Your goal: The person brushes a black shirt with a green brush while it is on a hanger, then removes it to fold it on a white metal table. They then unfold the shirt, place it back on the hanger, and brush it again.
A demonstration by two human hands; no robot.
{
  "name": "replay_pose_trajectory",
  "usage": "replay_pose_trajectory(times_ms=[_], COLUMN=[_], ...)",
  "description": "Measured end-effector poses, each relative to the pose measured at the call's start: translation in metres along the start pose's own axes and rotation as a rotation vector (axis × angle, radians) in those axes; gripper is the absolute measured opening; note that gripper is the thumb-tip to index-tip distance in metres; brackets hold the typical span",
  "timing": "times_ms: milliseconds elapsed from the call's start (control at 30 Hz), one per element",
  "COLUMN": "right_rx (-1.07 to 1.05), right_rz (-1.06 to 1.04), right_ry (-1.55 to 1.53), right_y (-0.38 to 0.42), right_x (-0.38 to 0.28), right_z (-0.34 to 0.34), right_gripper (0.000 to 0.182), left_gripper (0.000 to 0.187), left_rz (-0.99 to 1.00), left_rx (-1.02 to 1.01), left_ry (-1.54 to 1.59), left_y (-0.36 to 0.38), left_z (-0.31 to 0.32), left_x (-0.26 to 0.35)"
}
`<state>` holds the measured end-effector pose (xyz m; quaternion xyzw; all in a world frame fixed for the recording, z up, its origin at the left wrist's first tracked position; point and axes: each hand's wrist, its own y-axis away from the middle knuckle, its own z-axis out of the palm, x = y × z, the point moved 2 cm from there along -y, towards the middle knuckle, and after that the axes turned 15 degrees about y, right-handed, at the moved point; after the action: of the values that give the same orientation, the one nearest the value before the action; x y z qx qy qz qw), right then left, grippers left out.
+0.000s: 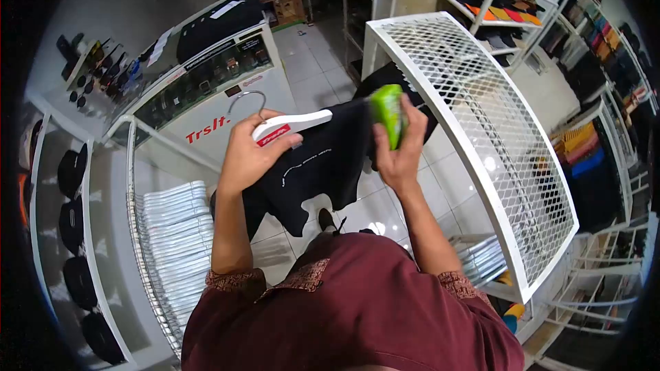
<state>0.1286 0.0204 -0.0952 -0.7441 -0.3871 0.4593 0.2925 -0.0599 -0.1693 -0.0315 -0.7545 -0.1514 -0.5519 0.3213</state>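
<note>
My left hand (pixel 251 154) is closed around a white clothes hanger (pixel 309 119) with a red label and a metal hook pointing up. A black shirt (pixel 309 185) with a line of small white lettering hangs from this hand, with one hanger arm lying in front of its cloth. My right hand (pixel 401 154) grips a bright green object (pixel 387 106), blurred, held against the shirt's right side. Its exact kind I cannot tell. More black cloth shows behind that hand.
To the left, a rail holds a row of white hangers (pixel 175 233). A white-framed glass display case (pixel 230 106) stands ahead. An arched white mesh rack (pixel 481 117) curves along the right. Black caps (pixel 75 220) line the far-left shelf.
</note>
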Motion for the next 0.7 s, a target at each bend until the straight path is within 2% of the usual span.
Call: replay_pose_trajectory(times_ms=[33,100,133,167,233,300,333,367,433,467,500,567,633,700], right_rx=[-0.024,-0.17,-0.222,-0.083,-0.088,-0.025,-0.003,-0.009,-0.065,-0.103,-0.208,-0.221,-0.15,-0.2], right_rz=[-0.099,-0.037,0.067,0.076,0.324,0.328,0.337,0.339,0.092,0.026,0.047,0.095,0.187,0.414], right_ry=[-0.025,-0.046,0.049,0.045,0.253,0.36,0.25,0.25,0.088,0.034,0.014,0.081,0.269,0.342], right_y=[-0.001,0.007,0.011,0.016,0.031,0.031,0.03,0.02,0.005,0.0,0.0,0.003,0.015,0.019], right_x=[-0.008,-0.005,0.009,0.034,0.082,0.096,0.093,0.079,0.044,0.032,0.025,0.037,0.082,0.099], right_z=[-0.003,0.001,0.005,0.013,0.015,-0.003,-0.013,-0.024,-0.036,-0.038,-0.039,-0.034,-0.027,-0.038], right_gripper=[0.063,0.065,0.066,0.063,0.059,0.056,0.055,0.055,0.056,0.057,0.057,0.056,0.054,0.052], left_gripper=[0.02,0.026,0.026,0.027,0.027,0.03,0.046,0.046,0.063,0.074,0.073,0.069,0.066,0.064], left_rz=[-0.065,-0.008,0.037,0.084,0.166,0.243,0.29,0.284,0.329,0.425,0.451,0.554,0.62,0.675], left_rx=[-0.062,-0.129,-0.135,-0.135,-0.162,-0.228,-0.261,-0.26,-0.411,-0.428,-0.448,-0.49,-0.493,-0.484], left_ry=[-0.053,-0.043,-0.074,-0.104,-0.157,-0.283,-0.178,-0.177,-0.436,-0.44,-0.449,-0.594,-0.626,-0.66], left_y=[-0.003,-0.007,-0.008,-0.01,-0.014,-0.015,-0.014,-0.014,-0.014,-0.013,-0.013,-0.011,-0.008,-0.006], left_z=[0.008,0.018,0.021,0.022,0.024,0.025,0.027,0.028,0.035,0.043,0.049,0.053,0.05,0.048], left_x=[-0.001,-0.01,-0.011,-0.011,-0.005,0.007,0.0,0.003,0.011,0.008,0.005,0.004,-0.002,-0.004])
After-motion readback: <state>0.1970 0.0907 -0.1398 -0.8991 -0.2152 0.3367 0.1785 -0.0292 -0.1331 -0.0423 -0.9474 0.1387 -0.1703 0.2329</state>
